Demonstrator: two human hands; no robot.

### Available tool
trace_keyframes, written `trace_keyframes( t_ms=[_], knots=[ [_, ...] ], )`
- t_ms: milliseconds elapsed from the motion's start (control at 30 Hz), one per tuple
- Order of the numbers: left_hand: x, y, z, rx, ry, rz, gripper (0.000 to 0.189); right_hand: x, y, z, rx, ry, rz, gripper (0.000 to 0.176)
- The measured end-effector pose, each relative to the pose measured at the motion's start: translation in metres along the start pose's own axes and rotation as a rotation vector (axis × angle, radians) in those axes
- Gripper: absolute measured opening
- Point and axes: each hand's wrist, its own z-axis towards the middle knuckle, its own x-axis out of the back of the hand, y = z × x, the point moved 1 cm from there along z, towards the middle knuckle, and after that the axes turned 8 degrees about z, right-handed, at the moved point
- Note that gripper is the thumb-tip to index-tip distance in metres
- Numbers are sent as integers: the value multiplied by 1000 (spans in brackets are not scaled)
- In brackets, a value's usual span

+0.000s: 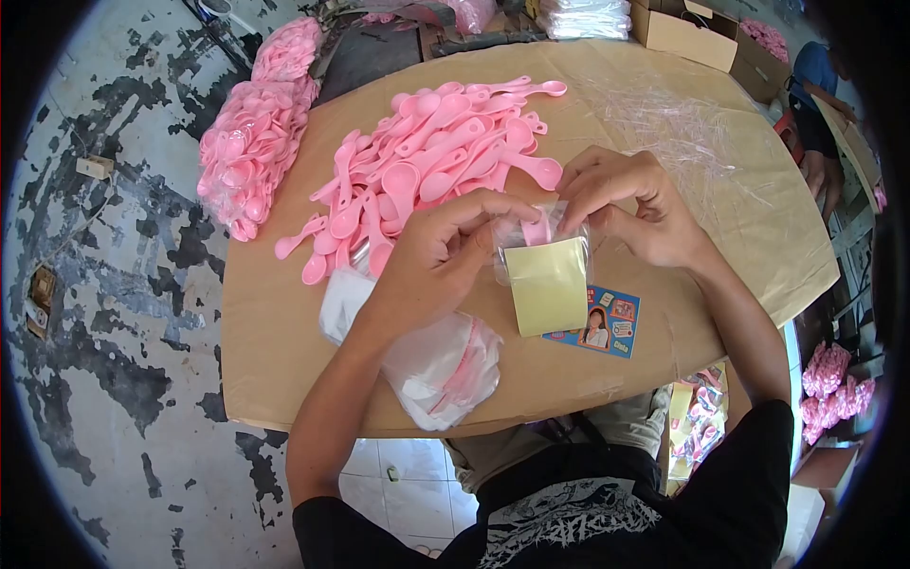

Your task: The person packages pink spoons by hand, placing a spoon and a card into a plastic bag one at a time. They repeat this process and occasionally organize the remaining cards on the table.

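Observation:
Between my two hands is a small clear plastic bag (502,270) with a pink spoon (536,230) inside its top. My left hand (445,251) pinches the bag's upper left edge. At the bag's upper right, the fingers of my right hand (635,209) are closed on the plastic. A pale yellow card (550,289) hangs at the bag and covers part of a blue printed card (621,327) on the table. Near my left wrist lies a stack of clear bags (445,375). Beyond my hands is a heap of pink spoons (445,142).
Brown paper covers the table (284,379). Loose plastic strips (673,123) lie at the back right. Bagged pink spoons (256,152) stand beyond the left edge. A cardboard box (684,36) is behind. Another person (817,104) sits at the far right. A box of packed items (700,417) is below.

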Motion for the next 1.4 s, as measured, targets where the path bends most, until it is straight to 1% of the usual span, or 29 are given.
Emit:
trace_keyframes(
  t_ms=[100, 200, 300, 333, 433, 500, 533, 633, 667, 733, 767, 833, 867, 900, 967, 1000, 1067, 1100, 1133, 1200, 1267, 1300, 1367, 1400],
  knots=[
    [1, -3, -2, -21, -14, 29, 29, 1, 3, -1, -21, 9, -37, 25],
    [2, 5, -3, 54, -34, -15, 26, 0, 2, -1, -21, -2, -71, 25],
    [6, 3, -3, 81, -78, -184, 14, -1, 0, 0, -10, -18, -86, 24],
    [5, 0, -3, 68, -60, -162, 11, 0, 0, 0, -7, -22, -90, 23],
    [-2, -4, -2, 55, -5, -93, 8, 8, 1, 0, 44, -141, -251, 21],
    [-5, -3, -3, 86, 27, -43, 13, 27, -1, 4, 74, 8, -331, 19],
    [-2, -5, -2, 78, -7, -41, 23, 31, -5, 6, 85, 86, -369, 18],
    [-3, 3, -4, 78, -24, 4, 26, 2, -35, 1, -322, 239, 146, 24],
    [-3, 4, -4, 40, -23, -4, 27, -4, -29, -11, -341, 70, 90, 32],
    [-6, 4, -4, -29, -27, -25, 31, -15, -41, -14, -532, 21, 147, 36],
    [-3, 7, -5, -21, -10, -37, 33, -19, -47, -15, -626, -6, 180, 37],
    [12, 18, -9, -2, 40, -59, 36, 3, -64, -21, -630, -122, 125, 34],
    [21, 18, -10, -5, 85, -132, 29, 19, -73, -24, -631, -184, 99, 32],
    [34, 19, -13, 31, 66, -70, 25, 35, -81, -25, -462, -442, -94, 28],
    [61, 24, -19, 96, 29, 54, 18, 52, -110, -24, -816, -712, -266, 25],
    [68, 33, -22, 147, 31, 117, 9, 47, -109, -22, -733, -658, -327, 26],
    [77, 34, -26, 223, -109, 151, 8, 31, -102, -18, -566, -539, -436, 28],
    [80, 34, -29, 263, -186, 170, 8, 13, -87, -15, -489, -420, -369, 30],
    [82, 32, -32, 245, -305, 199, 11, -10, -72, -8, -409, -297, -302, 33],
    [88, 26, -36, 203, -545, 273, 17, -54, -66, 20, -510, -282, -225, 35],
    [92, 13, -40, 282, -737, 173, 19, -88, -36, 31, -357, -318, -298, 28],
    [94, 7, -42, 324, -829, 121, 21, -98, -26, 36, -385, -381, -281, 30],
    [96, 6, -41, 349, -878, 106, 22, -108, -13, 49, -441, -510, -251, 33],
    [95, 6, -41, 354, -900, 118, 21, -107, -9, 53, -451, -518, -202, 32]
  ],
)
